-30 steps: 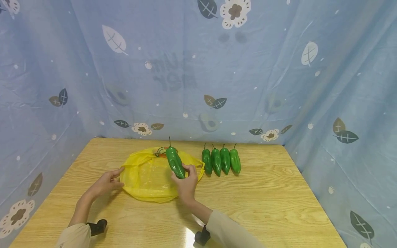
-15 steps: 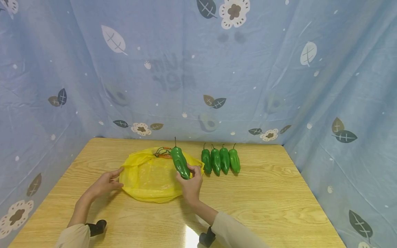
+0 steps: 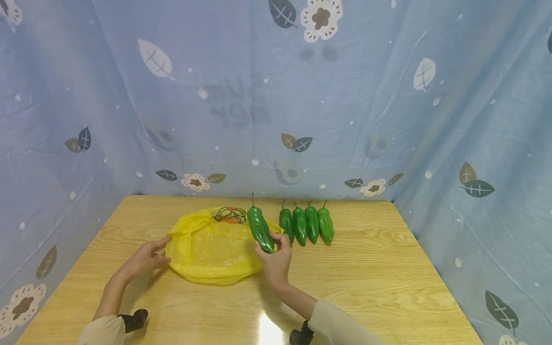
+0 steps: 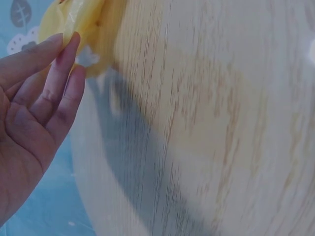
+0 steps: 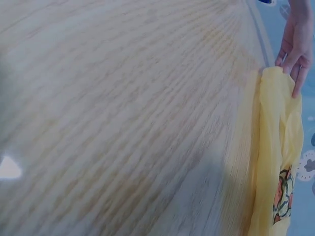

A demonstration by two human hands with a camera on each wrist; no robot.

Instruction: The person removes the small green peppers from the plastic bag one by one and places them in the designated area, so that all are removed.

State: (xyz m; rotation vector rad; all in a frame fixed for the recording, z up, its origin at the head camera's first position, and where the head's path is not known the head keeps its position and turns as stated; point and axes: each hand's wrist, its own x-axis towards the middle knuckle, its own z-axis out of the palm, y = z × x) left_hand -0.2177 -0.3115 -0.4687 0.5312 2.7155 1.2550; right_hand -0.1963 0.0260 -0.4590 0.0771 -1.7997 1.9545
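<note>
The right hand (image 3: 276, 261) pinches the lower tip of a green pepper (image 3: 260, 229), holding it tilted above the right edge of the yellow plastic bag (image 3: 207, 251), just left of a row of four green peppers (image 3: 307, 224) at the far side of the wooden table (image 3: 366, 282). The left hand (image 3: 144, 258) lies with straight fingers against the bag's left edge. A small orange print (image 3: 230, 215) on the bag's far rim is too small to read, and mirrored dark lettering on the blue leaf-patterned cloth (image 3: 241, 108) behind is illegible.

Left hand (image 3: 144, 258) flat and relaxed, fingers straight, pointing toward 2 o'clock, forearm trailing to 7 o'clock. Right hand (image 3: 276, 258) raised, fingers and thumb curled in a pinch, forearm running to 5 o'clock.
</note>
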